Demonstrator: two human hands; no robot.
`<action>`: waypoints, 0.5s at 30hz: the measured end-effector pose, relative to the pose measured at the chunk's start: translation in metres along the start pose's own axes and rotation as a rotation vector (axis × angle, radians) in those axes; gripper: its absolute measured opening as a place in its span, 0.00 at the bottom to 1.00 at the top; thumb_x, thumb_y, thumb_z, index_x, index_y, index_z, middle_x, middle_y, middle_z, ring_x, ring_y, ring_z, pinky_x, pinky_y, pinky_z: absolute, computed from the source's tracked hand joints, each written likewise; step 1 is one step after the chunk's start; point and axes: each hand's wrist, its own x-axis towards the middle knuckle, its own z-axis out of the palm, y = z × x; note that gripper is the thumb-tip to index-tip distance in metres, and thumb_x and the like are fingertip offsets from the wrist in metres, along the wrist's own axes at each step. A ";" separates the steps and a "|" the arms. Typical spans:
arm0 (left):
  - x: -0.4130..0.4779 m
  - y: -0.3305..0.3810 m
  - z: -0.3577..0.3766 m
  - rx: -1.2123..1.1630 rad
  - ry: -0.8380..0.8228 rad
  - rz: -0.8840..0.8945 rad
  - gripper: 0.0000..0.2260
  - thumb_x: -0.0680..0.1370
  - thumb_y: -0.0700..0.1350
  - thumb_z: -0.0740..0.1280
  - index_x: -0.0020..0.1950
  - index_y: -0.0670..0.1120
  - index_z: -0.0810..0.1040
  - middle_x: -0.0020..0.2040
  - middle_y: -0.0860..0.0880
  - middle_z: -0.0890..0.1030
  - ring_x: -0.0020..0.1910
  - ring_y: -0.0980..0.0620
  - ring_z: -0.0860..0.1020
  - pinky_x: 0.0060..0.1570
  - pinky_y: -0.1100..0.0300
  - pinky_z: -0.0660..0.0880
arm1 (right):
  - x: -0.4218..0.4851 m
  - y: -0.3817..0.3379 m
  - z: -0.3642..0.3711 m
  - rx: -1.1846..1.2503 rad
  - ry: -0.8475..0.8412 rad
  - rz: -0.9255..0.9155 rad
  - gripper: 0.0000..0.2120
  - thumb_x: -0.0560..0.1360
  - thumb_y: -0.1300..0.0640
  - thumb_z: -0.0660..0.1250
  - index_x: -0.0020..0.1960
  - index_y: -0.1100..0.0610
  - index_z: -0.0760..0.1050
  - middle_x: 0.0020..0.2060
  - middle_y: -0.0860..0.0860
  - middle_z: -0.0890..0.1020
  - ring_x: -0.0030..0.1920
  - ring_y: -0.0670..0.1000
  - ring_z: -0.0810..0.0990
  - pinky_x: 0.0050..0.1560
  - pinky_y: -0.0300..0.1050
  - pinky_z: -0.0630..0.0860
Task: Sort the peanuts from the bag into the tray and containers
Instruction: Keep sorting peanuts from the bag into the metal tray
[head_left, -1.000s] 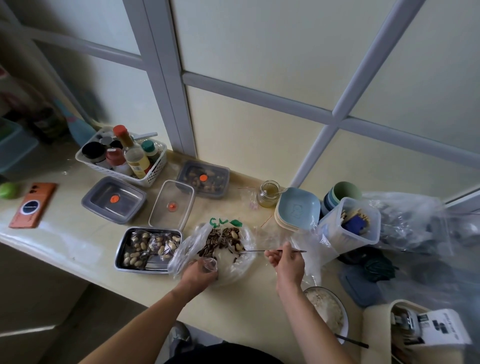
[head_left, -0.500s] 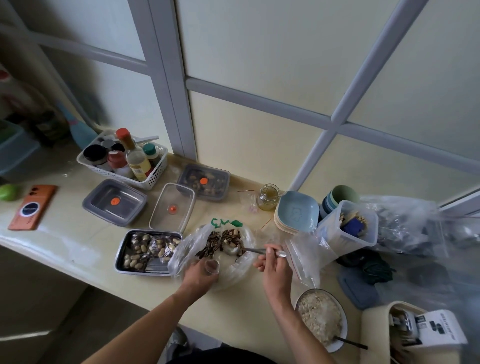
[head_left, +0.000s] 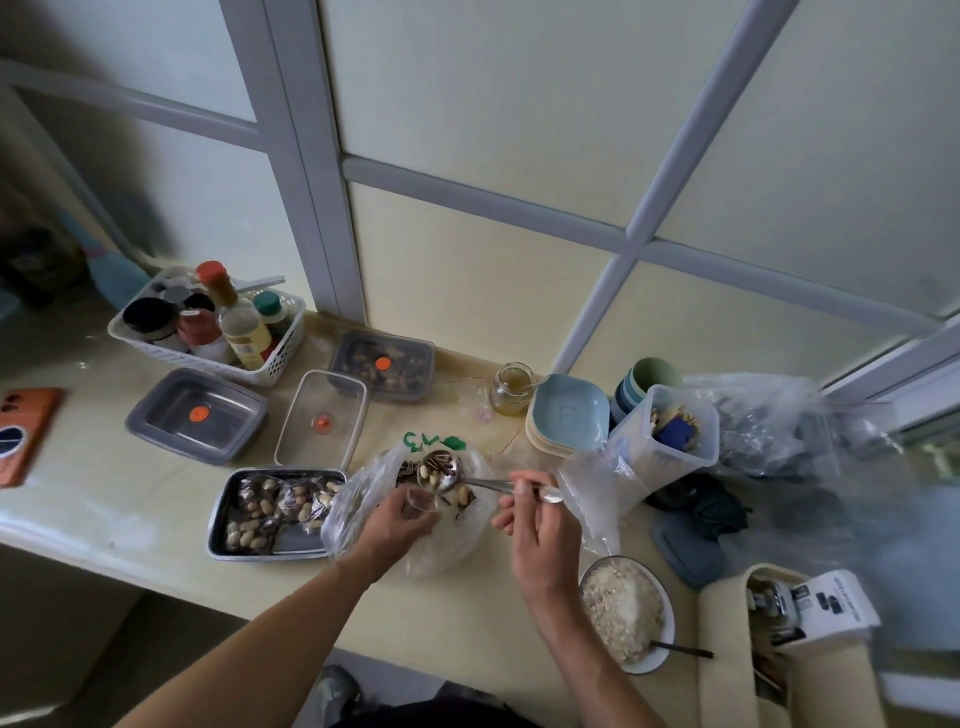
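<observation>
A clear plastic bag (head_left: 358, 499) of peanuts and dark seeds lies open at the counter's front. My left hand (head_left: 397, 525) grips the bag's near edge. My right hand (head_left: 537, 519) pinches the handle of a metal spoon (head_left: 441, 475), whose bowl holds a few peanuts and seeds above the bag's mouth. Left of the bag, a steel tray (head_left: 221, 525) holds several peanuts. Behind it stand an empty clear container (head_left: 296, 421), a grey-rimmed steel container (head_left: 156, 421) and a lidded container (head_left: 382, 364) with nuts inside.
A white basket (head_left: 280, 353) of bottles stands at the back left, an orange phone (head_left: 26, 431) at the far left. Right of the bag are a glass jar (head_left: 511, 397), stacked blue plates (head_left: 569, 418), a tall plastic tub (head_left: 665, 452) and a bowl (head_left: 667, 618) of grain.
The spoon went from level over the bag down into it, and now comes up loaded with peanuts and seeds. My left hand keeps its hold on the bag.
</observation>
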 end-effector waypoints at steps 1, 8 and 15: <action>0.002 0.003 0.000 -0.026 -0.028 0.006 0.11 0.76 0.37 0.74 0.56 0.41 0.77 0.49 0.45 0.81 0.45 0.52 0.80 0.40 0.66 0.78 | -0.002 -0.004 -0.001 -0.001 -0.003 -0.023 0.11 0.85 0.50 0.57 0.53 0.52 0.77 0.34 0.46 0.82 0.35 0.46 0.84 0.36 0.52 0.83; 0.012 0.020 -0.001 -0.074 -0.049 0.045 0.10 0.75 0.40 0.75 0.55 0.47 0.81 0.43 0.47 0.84 0.40 0.54 0.80 0.40 0.59 0.75 | -0.020 -0.018 0.000 -0.106 -0.096 -0.314 0.12 0.86 0.51 0.57 0.61 0.53 0.77 0.48 0.47 0.81 0.42 0.45 0.83 0.43 0.41 0.81; 0.012 0.028 0.000 -0.083 -0.007 0.059 0.08 0.75 0.39 0.75 0.50 0.44 0.78 0.38 0.53 0.81 0.36 0.60 0.78 0.37 0.69 0.74 | -0.034 -0.019 0.003 -0.190 -0.167 -0.438 0.11 0.86 0.54 0.59 0.63 0.54 0.78 0.52 0.50 0.78 0.47 0.50 0.82 0.47 0.44 0.80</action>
